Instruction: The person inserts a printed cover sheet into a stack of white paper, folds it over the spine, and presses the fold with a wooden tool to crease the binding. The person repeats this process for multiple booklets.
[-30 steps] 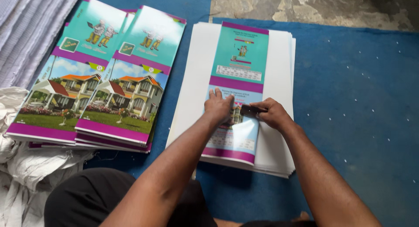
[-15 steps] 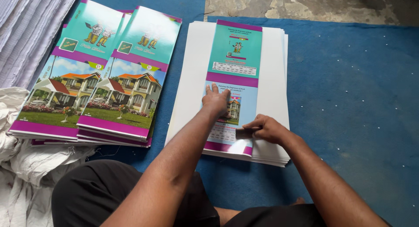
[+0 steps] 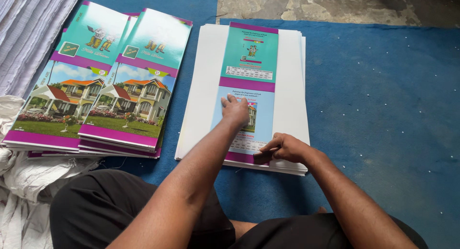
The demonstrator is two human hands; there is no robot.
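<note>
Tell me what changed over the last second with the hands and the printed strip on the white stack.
The lower end of the printed strip, curled up off the stack of white sheets a second ago, now lies flat. The right hand slid down to the strip's bottom purple edge; the left hand presses flat on the strip's middle, roughly as before. The piles of house-picture covers and the blue mat stayed put.

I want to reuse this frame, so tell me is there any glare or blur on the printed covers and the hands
Head view: white glare washes the tops of the two teal cover stacks; the left hand and right hand look sharp on the narrow printed sheet; its small print is too fine to read; daylight is soft, shadows faint.
</note>
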